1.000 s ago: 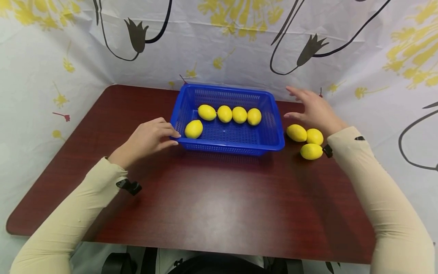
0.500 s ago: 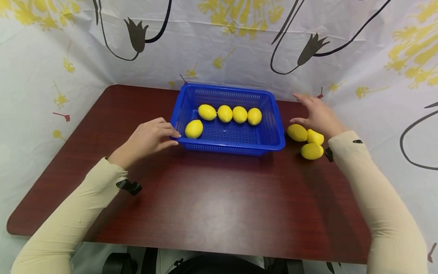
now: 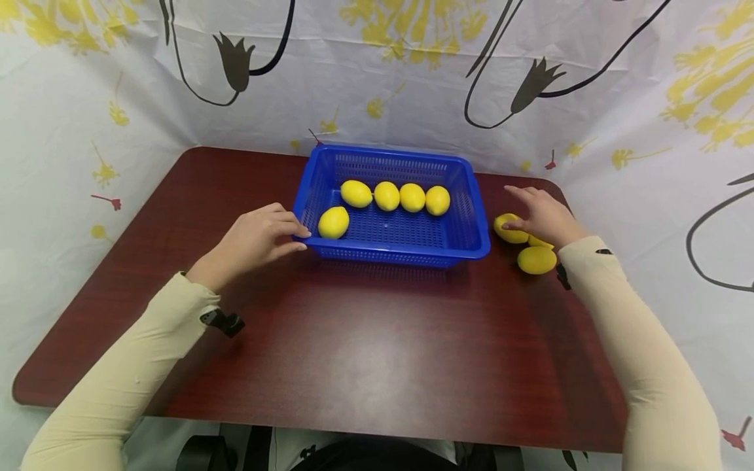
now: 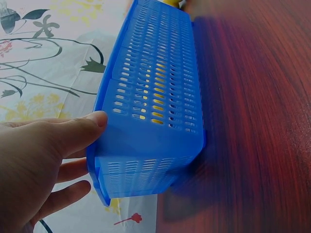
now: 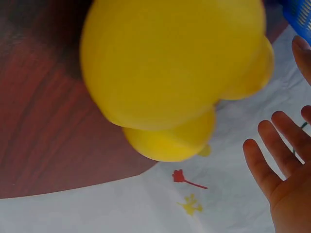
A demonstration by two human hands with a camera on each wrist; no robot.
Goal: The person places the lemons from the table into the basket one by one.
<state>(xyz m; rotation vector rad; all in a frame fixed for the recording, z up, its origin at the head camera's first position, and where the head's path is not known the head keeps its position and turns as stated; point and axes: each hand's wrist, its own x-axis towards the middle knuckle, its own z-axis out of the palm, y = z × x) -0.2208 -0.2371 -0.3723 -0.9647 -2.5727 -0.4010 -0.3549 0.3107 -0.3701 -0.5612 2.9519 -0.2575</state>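
A blue plastic basket (image 3: pixel 389 252) with slotted walls stands on the table and holds several lemons, four in a row's place aside: a row at the back and one lemon (image 3: pixel 333 223) in the near left corner. My left hand (image 3: pixel 253 241) pinches the basket's rim at that corner; in the left wrist view the thumb (image 4: pixel 97 119) lies on the outer wall, fingers behind the rim. Right of the basket, my right hand (image 3: pixel 544 216) hovers with spread fingers over three lemons. One lemon (image 3: pixel 537 260) lies nearest me, another (image 3: pixel 508 230) by the thumb; the third is partly hidden under the hand.
The dark red wooden table (image 3: pixel 377 353) has its front edge close to the person. A white patterned sheet (image 3: pixel 412 85) hangs behind the table and along both sides. A small black camera (image 3: pixel 222 320) sits on the left wrist.
My right hand has come down and toward me, from above and behind the three loose lemons to right over them. The left hand stays at the basket's corner.
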